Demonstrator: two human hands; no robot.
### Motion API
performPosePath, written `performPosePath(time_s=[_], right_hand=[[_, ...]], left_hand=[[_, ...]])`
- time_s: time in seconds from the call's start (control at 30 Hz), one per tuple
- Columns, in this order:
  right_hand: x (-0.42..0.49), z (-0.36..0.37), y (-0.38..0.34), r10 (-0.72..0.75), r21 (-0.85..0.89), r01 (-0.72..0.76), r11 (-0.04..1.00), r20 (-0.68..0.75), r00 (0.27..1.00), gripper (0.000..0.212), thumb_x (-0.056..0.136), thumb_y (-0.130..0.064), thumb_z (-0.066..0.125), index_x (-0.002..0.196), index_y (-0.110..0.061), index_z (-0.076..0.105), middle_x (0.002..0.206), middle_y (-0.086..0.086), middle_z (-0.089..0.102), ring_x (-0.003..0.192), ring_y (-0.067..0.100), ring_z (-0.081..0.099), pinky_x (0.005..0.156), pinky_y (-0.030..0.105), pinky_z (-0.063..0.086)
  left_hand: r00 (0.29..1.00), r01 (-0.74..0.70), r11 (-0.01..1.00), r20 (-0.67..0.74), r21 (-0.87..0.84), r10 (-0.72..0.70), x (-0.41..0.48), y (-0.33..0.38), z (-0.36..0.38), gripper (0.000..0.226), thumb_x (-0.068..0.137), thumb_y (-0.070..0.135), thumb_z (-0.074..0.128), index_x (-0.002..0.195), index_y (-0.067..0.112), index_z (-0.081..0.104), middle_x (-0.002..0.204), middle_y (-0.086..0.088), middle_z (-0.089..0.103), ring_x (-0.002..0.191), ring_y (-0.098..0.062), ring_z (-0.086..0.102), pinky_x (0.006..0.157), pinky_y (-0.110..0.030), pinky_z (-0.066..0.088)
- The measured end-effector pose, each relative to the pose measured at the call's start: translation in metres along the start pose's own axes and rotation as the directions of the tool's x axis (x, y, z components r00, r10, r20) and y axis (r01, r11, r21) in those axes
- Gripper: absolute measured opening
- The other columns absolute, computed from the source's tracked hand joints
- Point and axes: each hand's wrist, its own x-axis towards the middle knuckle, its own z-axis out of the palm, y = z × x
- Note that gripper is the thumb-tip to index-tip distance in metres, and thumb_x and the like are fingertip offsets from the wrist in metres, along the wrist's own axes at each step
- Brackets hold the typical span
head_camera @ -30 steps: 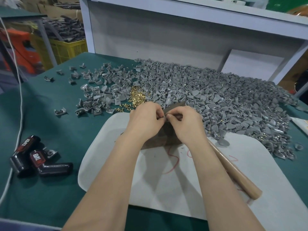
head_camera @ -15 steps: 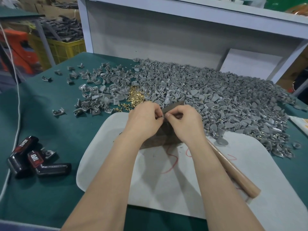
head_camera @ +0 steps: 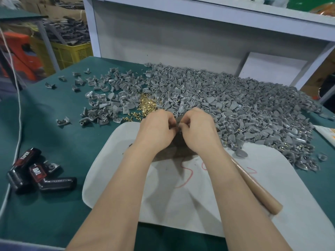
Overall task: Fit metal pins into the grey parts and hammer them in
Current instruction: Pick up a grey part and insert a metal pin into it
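Meeting at the fingertips, the left hand (head_camera: 155, 132) and right hand (head_camera: 198, 132) are held curled over a dark brown block (head_camera: 173, 153) at the white board's (head_camera: 235, 200) far edge; whether anything is pinched cannot be told. Grey plastic parts (head_camera: 235, 105) are heaped past that edge, small brass pins (head_camera: 147, 105) beside them.

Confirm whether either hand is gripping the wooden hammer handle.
No, the wooden hammer handle lies on the white board while the left hand and right hand meet farther up.
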Motion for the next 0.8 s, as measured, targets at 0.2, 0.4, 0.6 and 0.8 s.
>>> performPosePath(time_s=[0.2, 0.4, 0.6, 0.8], right_hand=[[0.005, -0.004, -0.004, -0.018, -0.121, 0.023, 0.992, 0.04, 0.999, 0.009, 0.09, -0.014, 0.057, 0.094, -0.008, 0.062, 0.109, 0.009, 0.055, 0.103, 0.028, 0.054, 0.077, 0.027, 0.038], [0.008, -0.002, -0.005, -0.064, -0.203, 0.071, 0.977, 0.039, 0.997, 0.011, 0.089, -0.011, 0.057, 0.099, -0.008, 0.062, 0.109, 0.01, 0.054, 0.101, 0.029, 0.055, 0.074, 0.028, 0.037], [0.005, -0.003, 0.02, 0.028, 0.28, -0.039, 0.959, 0.043, 0.999, 0.016, 0.091, -0.014, 0.058, 0.091, -0.013, 0.074, 0.088, 0.001, 0.069, 0.089, 0.019, 0.062, 0.081, 0.028, 0.045], [0.0, 0.005, 0.021, 0.039, 0.363, -0.028, 0.931, -0.025, 0.999, 0.009, 0.086, -0.011, 0.064, 0.087, -0.013, 0.073, 0.089, 0.001, 0.07, 0.084, 0.015, 0.064, 0.083, 0.025, 0.048]], left_hand=[[1.0, -0.01, 1.0, -0.004, 0.016, 0.01, -0.001, 0.002, -0.001, 0.012, 0.087, 0.023, 0.065, 0.091, 0.013, 0.068, 0.087, -0.004, 0.061, 0.092, -0.031, 0.059, 0.083, -0.041, 0.049], [1.0, -0.026, 0.999, -0.004, 0.041, 0.026, -0.002, 0.004, -0.001, 0.012, 0.087, 0.022, 0.063, 0.09, 0.011, 0.068, 0.094, -0.008, 0.063, 0.093, -0.032, 0.058, 0.082, -0.041, 0.049], [1.0, 0.002, 1.0, -0.011, 0.02, -0.002, -0.003, 0.003, -0.002, 0.012, 0.085, 0.023, 0.066, 0.075, 0.023, 0.06, 0.081, 0.003, 0.061, 0.089, -0.024, 0.06, 0.083, -0.039, 0.05], [1.0, 0.006, 1.0, 0.0, 0.006, -0.006, -0.003, 0.003, -0.002, 0.011, 0.085, 0.023, 0.066, 0.075, 0.023, 0.061, 0.084, 0.001, 0.066, 0.089, -0.023, 0.062, 0.083, -0.039, 0.051]])
